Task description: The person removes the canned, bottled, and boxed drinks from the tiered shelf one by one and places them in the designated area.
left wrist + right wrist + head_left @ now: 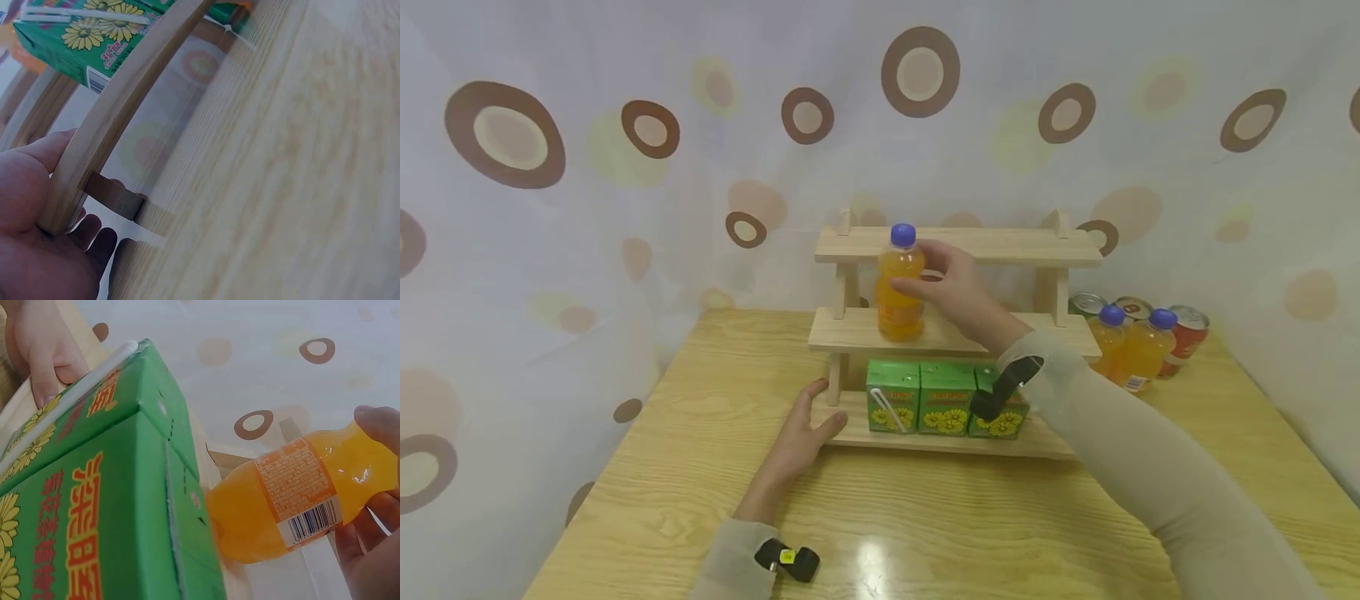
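My right hand (953,287) grips an orange drink bottle (901,287) with a blue cap, thumb on one side and fingers on the other. Upright, the bottle is at the left part of the middle tier of a wooden three-tier rack (958,247); whether its base bears on the board I cannot tell. My left hand (801,433) holds the left end of the bottom board (94,144), thumb above and fingers under it. Green drink cartons (945,398) with yellow flowers stand in a row on the bottom tier, the left one with a white straw (889,410).
Right of the rack, two more orange bottles (1142,350) stand on the wooden table (715,483). Behind them are several drink cans, one of them red (1187,337). A pale curtain (700,192) with brown rings hangs behind and beside the table.
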